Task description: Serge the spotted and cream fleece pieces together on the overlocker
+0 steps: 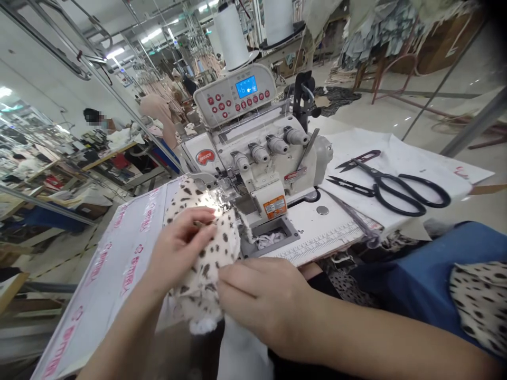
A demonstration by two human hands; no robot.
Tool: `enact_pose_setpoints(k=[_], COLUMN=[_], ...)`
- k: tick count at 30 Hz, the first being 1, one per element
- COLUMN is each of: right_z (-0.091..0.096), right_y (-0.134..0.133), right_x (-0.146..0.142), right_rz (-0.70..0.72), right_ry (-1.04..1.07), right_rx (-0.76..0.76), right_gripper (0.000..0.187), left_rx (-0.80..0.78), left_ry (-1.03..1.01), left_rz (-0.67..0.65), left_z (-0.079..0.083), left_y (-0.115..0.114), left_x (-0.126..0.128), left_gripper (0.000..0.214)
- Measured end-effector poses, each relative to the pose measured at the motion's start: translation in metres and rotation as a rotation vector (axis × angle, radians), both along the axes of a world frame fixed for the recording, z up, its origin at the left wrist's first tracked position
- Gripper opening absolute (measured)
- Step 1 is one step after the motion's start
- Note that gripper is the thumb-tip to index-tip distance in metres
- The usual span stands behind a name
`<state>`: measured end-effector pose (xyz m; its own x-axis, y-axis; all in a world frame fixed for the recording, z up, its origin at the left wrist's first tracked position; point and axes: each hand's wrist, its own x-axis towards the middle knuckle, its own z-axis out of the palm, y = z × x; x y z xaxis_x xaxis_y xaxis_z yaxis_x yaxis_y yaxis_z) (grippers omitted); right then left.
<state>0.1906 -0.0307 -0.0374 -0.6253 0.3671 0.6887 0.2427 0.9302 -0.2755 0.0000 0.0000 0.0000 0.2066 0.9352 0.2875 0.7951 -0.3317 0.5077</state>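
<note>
A cream fabric piece with dark spots (222, 243) lies on the bed of an overlock sewing machine (253, 169), its far end beside the lit needle area. My left hand (182, 243) is on the fabric's left part, fingers curled and thumb close to the fingertips, holding it near the presser foot. Nearer to me, my right hand (265, 295) pinches the fabric's right edge between thumb and fingers. The fabric's fluffy, pale underside shows at the lower edge, which hangs toward my lap. My fingertips are partly hidden by the hands and the cloth.
Black scissors (392, 184) and thread snips (350, 186) lie on the right of the table. White thread cones (231, 39) stand behind the control panel (235, 95). Spotted cloth (481, 301) lies at the lower right. Another person (97, 119) sits at the back left.
</note>
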Motion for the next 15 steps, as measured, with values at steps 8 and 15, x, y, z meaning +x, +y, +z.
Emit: enact_pose_setpoints(k=[8,15], right_z=[-0.030,-0.019], right_y=[-0.003,0.011], right_x=[-0.005,-0.001], right_rz=[0.022,-0.054], right_ry=[-0.121,-0.171], right_rx=[-0.031,-0.019], right_gripper=[0.006,0.012], left_rx=[0.155,0.090], left_ry=[0.283,0.263], left_rz=[-0.089,-0.062], left_z=[-0.015,-0.011], left_y=[0.002,0.012], left_x=[0.003,0.008], left_gripper=[0.016,0.016])
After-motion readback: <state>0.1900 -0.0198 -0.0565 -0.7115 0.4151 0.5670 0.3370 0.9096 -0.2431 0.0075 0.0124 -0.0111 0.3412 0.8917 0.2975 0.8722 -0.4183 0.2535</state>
